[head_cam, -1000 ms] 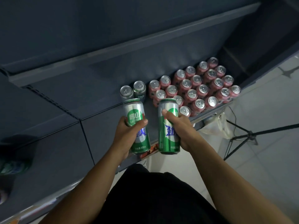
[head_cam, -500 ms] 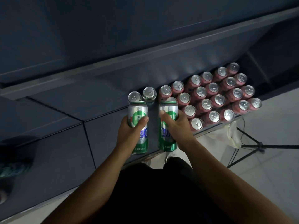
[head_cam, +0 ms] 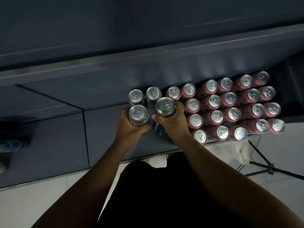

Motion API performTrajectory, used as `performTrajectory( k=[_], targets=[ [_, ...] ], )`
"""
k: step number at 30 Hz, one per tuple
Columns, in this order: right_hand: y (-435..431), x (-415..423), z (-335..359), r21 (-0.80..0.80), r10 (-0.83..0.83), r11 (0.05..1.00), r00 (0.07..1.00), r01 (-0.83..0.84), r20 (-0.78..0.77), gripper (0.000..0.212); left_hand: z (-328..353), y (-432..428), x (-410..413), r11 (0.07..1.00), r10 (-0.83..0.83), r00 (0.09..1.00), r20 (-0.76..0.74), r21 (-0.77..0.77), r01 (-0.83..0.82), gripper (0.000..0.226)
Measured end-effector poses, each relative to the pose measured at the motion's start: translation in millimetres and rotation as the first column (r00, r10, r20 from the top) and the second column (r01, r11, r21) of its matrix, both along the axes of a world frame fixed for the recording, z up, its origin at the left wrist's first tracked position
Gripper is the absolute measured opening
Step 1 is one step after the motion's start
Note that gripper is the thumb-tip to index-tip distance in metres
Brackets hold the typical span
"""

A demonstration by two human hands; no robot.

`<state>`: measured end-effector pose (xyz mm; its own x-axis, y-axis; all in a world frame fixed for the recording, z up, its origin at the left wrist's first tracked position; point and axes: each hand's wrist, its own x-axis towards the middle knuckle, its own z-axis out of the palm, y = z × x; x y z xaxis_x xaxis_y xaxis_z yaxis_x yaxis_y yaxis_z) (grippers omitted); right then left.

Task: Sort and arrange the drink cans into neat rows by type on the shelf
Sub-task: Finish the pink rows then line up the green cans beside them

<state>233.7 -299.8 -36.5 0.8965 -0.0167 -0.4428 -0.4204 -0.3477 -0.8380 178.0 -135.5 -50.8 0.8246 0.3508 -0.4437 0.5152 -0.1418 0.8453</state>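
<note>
My left hand grips a tall green can upright over the dark shelf. My right hand grips a second green can just to its right. Behind them stand two more green cans at the shelf's back. To the right, several pink cans stand in tight rows, tops up. My right hand's knuckles are close against the nearest pink can. The bottoms of the held cans are hidden, so I cannot tell whether they touch the shelf.
An upper shelf edge overhangs the back. The shelf's left part holds blurred cans at the far left edge. A tripod and a white bag stand on the pale floor at right.
Both hands have carried the green cans forward and down over the shelf, in front of the two standing green cans. The camera has tilted so the can tops now show.
</note>
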Motion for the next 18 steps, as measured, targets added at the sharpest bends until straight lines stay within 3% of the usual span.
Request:
performTrajectory(
  k=[18],
  targets=[
    [11, 22, -40, -0.173, 0.177, 0.969, 0.984, -0.175, -0.002, 0.072, -44, -6, 25, 0.99, 0.012, 0.995, -0.095, 0.143, 0.002, 0.069]
  ],
)
